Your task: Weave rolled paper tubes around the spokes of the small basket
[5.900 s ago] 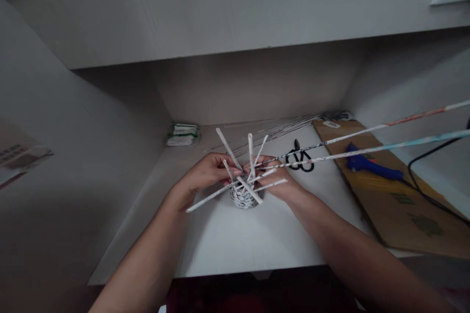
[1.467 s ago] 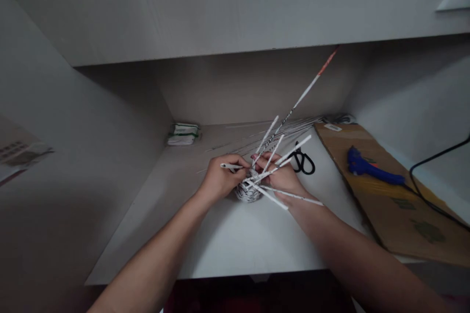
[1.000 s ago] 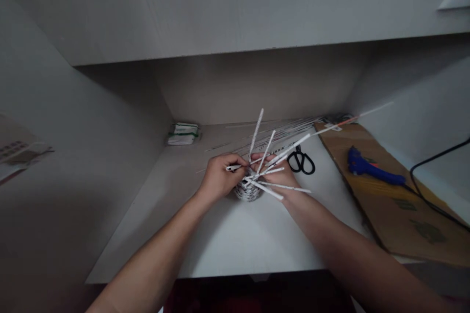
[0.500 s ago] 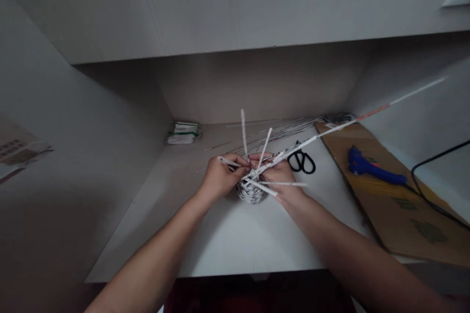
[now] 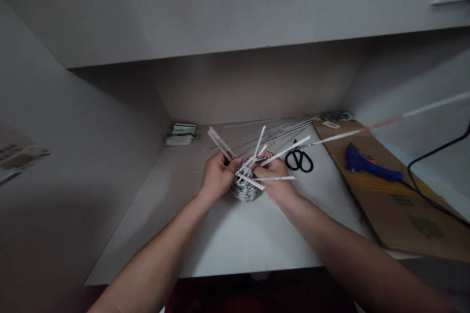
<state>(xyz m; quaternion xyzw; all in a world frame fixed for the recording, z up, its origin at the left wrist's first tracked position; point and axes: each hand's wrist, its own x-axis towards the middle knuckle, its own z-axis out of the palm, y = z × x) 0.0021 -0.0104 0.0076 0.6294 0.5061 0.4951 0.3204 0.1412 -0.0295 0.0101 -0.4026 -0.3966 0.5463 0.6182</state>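
A small round basket (image 5: 245, 191) woven from rolled newspaper stands between my hands, with several paper stakes sticking out of its rim. My left hand (image 5: 219, 176) is closed on the basket's left side, thumb at the rim, beside two stakes that lean to the upper left. On the right side, my right hand (image 5: 274, 179) pinches at the rim around a long paper tube (image 5: 341, 135), which stretches far out to the upper right. Fingertips of both hands are partly hidden behind the stakes.
Black-handled scissors (image 5: 299, 161) lie just right of my right hand. Thin paper tubes (image 5: 279, 129) lie along the back. A blue glue gun (image 5: 372, 164) with a black cord rests on a cardboard sheet (image 5: 404, 220). A white-and-green packet (image 5: 181, 134) sits back left.
The basket has shifted slightly left and turned. Stakes by my left hand now lean to the upper left, and the long tube has swung lower, reaching farther right.
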